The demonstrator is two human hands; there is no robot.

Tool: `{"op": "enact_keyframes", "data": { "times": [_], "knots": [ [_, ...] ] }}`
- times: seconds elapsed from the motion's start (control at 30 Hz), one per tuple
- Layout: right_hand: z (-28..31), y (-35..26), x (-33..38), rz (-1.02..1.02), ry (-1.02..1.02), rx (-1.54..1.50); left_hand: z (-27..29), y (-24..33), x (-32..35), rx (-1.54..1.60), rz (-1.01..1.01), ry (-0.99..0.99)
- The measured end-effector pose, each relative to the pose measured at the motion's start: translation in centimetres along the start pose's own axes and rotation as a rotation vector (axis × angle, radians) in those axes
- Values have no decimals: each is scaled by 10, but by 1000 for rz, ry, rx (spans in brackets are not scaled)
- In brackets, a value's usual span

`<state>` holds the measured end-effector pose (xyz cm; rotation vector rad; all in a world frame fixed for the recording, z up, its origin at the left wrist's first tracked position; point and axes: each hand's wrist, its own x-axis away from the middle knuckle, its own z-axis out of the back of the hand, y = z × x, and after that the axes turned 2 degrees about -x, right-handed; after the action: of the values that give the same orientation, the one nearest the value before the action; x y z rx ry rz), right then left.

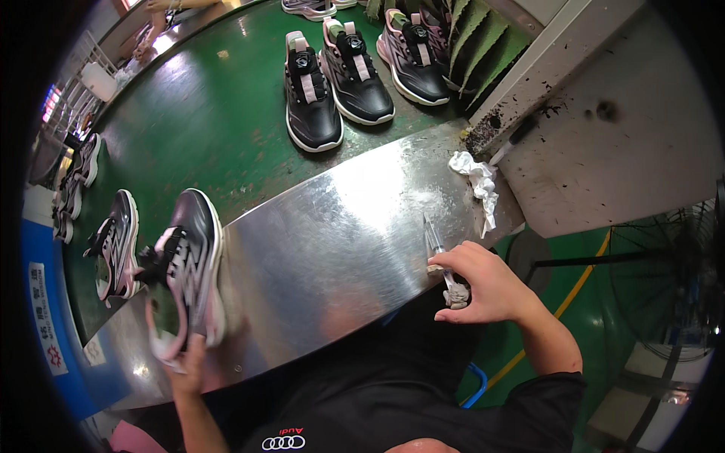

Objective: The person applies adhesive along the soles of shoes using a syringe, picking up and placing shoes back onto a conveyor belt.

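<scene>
Left hand (pixel 189 361) gripping black-and-pink laced sneaker (pixel 185 272) steady on steel counter (pixel 332 219), right-hand fingers (pixel 461 260) pinching clear plastic syringe-like applicator (pixel 436 245) ready.

Black-and-pink sneaker (pixel 185 272) | tipped on its side, heel gripped | left end of steel plate (pixel 340 226) || clear syringe (pixel 436 245) | pinched, tip slanting onto plate's right edge

Counted: three black-and-pink shoes (pixel 351 72) at the green belt's (pixel 204 113) far edge, two more shoes (pixel 155 260) at its left edge, one syringe (pixel 436 249), one crumpled white rag (pixel 477 181).
</scene>
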<state>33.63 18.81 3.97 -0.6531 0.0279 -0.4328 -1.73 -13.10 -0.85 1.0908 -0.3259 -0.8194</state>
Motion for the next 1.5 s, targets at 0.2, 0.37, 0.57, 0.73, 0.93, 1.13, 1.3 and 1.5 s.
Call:
{"op": "enact_keyframes", "data": {
  "times": [0.2, 0.37, 0.57, 0.73, 0.93, 1.13, 1.3, 1.5],
  "knots": [
    [-20, 15, -6, 18, 179, -254, -20, 18, -4, 294, 250, -54],
    [-35, 25, 15, -78, 144, -497, -5, -40, -116, 730, 363, -43],
    [-47, 6, 27, -96, 314, -935, -47, -52, -190, 343, 527, -269],
    [-46, 10, 21, -49, 293, -1093, -68, 23, -160, 665, 351, -244],
    [-36, -27, -20, 257, 213, -1356, -82, 63, -121, 1095, -11, -245],
    [-36, -65, -66, 670, 0, -1552, -91, 40, -102, 1252, 24, -302],
    [-34, -96, -83, 682, -114, -1664, -91, 37, -89, 1211, -92, -332],
    [-35, -113, -90, 696, -197, -1678, -90, 33, -86, 1077, -298, -403]
  ]
}}
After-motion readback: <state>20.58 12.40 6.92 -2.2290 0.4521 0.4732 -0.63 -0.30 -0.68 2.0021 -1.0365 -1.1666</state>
